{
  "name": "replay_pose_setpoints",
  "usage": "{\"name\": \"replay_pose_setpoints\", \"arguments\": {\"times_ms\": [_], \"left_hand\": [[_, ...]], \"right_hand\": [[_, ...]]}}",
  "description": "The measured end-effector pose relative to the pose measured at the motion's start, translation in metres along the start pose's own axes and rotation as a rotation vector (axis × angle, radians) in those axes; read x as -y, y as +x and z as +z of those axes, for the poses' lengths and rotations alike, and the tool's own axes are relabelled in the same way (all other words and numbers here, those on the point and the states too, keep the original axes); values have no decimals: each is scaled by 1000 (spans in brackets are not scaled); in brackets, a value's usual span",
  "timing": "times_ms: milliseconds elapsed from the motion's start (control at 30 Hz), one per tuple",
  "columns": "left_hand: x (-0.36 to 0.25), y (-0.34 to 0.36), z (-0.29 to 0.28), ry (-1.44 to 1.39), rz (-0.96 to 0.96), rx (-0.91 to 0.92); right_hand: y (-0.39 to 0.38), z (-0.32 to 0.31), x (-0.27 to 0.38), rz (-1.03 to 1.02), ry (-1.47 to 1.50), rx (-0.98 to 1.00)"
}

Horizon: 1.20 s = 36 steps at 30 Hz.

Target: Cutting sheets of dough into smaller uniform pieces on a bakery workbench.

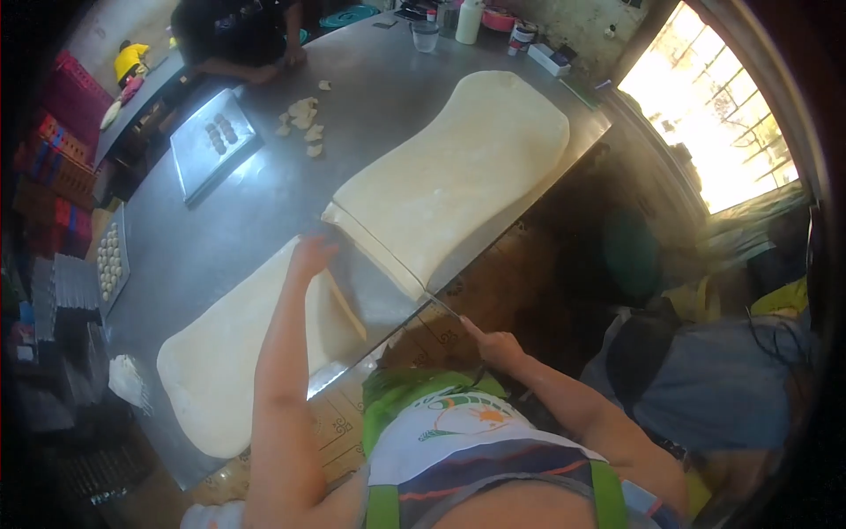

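A long sheet of pale dough (pixel 458 167) lies across the metal table, with a straight cut line parting a narrow strip (pixel 374 251) at its near end. Below that line's right end, my right hand (pixel 498 349) is closed round a knife (pixel 442 306), its thin blade pointing at the dough's corner by the table edge. A second dough sheet (pixel 220 353) lies nearer and to the left, one side angled like a flap. My left hand (pixel 314 255) rests at this sheet's upper corner, fingers stretched out beyond its edge. My left forearm covers part of it.
Dough scraps (pixel 302 115) and a tray with small round pieces (pixel 211 145) lie on the far left of the metal table (pixel 264 212). Another person (pixel 233 40) leans at the far side. A cup (pixel 425 37) and a bottle (pixel 469 22) stand at the back.
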State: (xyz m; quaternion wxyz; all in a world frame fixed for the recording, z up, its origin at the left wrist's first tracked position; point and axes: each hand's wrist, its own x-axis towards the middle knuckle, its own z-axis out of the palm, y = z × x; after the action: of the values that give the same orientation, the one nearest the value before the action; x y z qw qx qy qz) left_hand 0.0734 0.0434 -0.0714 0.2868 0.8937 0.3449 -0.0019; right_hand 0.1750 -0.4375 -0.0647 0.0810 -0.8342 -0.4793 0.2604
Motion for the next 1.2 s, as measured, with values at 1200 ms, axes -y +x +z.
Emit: {"name": "replay_pose_setpoints", "arguments": {"times_ms": [1200], "left_hand": [[-99,-174,14,-501,34,348]], "right_hand": [[-14,3,-33,55,-31,-21]]}}
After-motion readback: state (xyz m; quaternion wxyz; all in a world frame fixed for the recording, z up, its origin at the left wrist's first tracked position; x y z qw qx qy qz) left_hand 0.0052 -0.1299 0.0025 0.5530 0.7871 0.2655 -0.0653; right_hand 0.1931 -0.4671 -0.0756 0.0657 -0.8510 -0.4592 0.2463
